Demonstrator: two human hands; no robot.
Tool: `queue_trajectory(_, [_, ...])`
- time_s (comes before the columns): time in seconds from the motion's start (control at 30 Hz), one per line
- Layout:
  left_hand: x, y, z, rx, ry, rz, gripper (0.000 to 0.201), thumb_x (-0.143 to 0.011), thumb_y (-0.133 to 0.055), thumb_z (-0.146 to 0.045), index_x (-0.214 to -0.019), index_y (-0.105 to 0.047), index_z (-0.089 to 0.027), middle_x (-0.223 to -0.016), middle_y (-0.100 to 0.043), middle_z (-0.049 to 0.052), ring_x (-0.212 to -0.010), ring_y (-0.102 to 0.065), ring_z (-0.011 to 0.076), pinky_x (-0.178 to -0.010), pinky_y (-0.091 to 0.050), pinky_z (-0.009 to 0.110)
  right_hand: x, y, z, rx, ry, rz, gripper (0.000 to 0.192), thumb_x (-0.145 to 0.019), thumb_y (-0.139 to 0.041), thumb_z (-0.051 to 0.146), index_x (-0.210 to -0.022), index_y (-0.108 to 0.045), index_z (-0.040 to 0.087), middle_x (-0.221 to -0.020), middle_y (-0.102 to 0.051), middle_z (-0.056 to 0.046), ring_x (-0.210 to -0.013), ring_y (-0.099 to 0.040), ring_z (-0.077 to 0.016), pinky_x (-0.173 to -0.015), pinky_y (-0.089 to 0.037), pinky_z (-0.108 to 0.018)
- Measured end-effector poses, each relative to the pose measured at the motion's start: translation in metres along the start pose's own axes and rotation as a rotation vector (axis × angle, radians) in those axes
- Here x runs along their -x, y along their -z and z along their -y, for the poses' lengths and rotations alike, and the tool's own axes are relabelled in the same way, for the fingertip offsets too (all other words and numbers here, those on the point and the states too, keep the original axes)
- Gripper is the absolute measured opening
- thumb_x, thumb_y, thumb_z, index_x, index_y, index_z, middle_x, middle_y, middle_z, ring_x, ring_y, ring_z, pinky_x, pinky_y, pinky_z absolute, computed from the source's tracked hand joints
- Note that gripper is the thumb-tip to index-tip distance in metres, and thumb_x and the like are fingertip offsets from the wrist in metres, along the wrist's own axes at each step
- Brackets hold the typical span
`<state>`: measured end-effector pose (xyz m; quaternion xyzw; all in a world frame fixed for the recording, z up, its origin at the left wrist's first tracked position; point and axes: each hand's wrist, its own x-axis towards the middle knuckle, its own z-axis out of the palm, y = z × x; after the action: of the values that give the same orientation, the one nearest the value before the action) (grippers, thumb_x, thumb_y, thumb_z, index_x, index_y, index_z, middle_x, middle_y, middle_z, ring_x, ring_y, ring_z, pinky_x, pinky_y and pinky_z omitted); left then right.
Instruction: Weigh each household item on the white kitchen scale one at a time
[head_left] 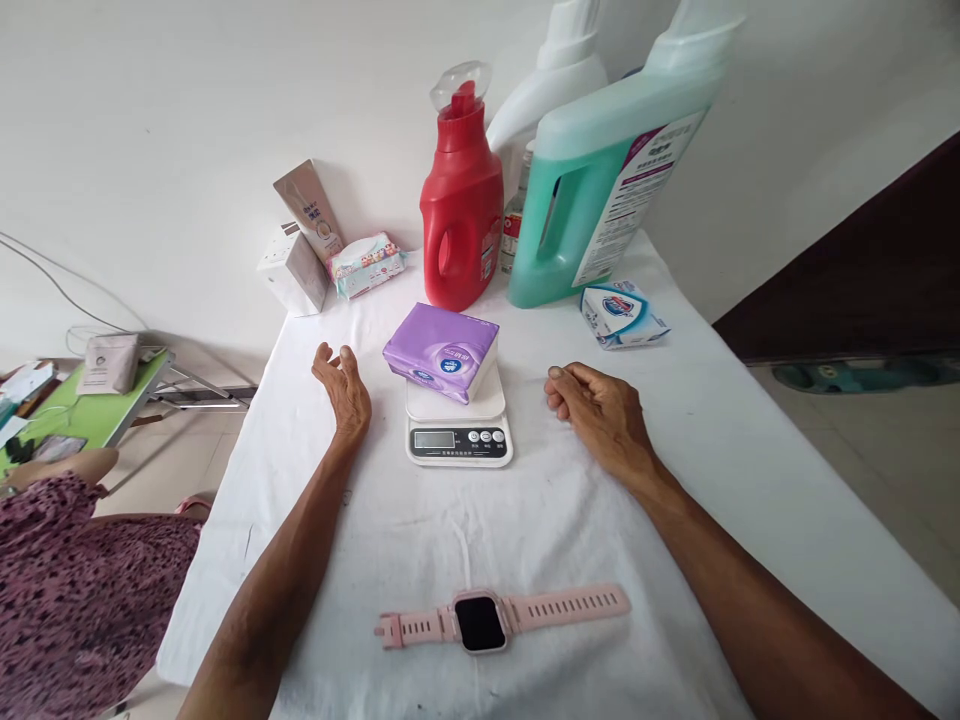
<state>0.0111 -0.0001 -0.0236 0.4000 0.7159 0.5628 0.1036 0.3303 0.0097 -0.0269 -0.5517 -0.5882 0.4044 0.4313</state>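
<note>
Here | left hand (343, 392) fingers open, holding nothing | right hand (596, 405) fingers loosely curled, on tablecloth (420, 530)

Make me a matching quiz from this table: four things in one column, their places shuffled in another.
1. purple pack
2. pink watch
3. red bottle
4. soap box

a. near table edge, between the forearms
b. right of the green jug
c. on the scale
d. behind the scale, left of the green jug

Pairs: 1-c, 2-a, 3-d, 4-b

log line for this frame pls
left hand: open, beside scale | right hand: curled, empty, on tablecloth | purple tissue pack: on scale | pink watch: near edge
</note>
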Motion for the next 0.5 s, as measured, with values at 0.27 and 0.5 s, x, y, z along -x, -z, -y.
queue_trajectory(0.27, [-0.0007, 0.0005, -0.0001, -0.005, -0.014, 0.006, 0.105, -0.093, -0.029, -0.093, -0.155, -0.036, -0.008, -0.161, -0.034, 0.032, -0.151, -0.046, 0.0363, -0.124, -0.043, 0.052, -0.0008, -0.0002, 0.0006, -0.01, -0.002, 0.001, 0.046, -0.094, -0.06, 0.06, -0.067, -0.061, 0.023, -0.065, -0.063, -0.002, -0.055, -0.055, -0.0146, -0.054, -0.046, -0.028])
queue_trajectory(0.5, [-0.0003, 0.0001, -0.0007, 0.008, 0.012, 0.003, 0.099, -0.094, -0.033, -0.091, -0.155, -0.037, -0.013, -0.161, -0.036, 0.028, -0.147, -0.051, 0.0343, -0.122, -0.045, 0.051, -0.0004, -0.0008, 0.0012, -0.003, -0.001, 0.003, 0.046, -0.094, -0.06, 0.061, -0.069, -0.062, 0.023, -0.065, -0.064, -0.002, -0.055, -0.055, -0.0146, -0.055, -0.046, -0.028])
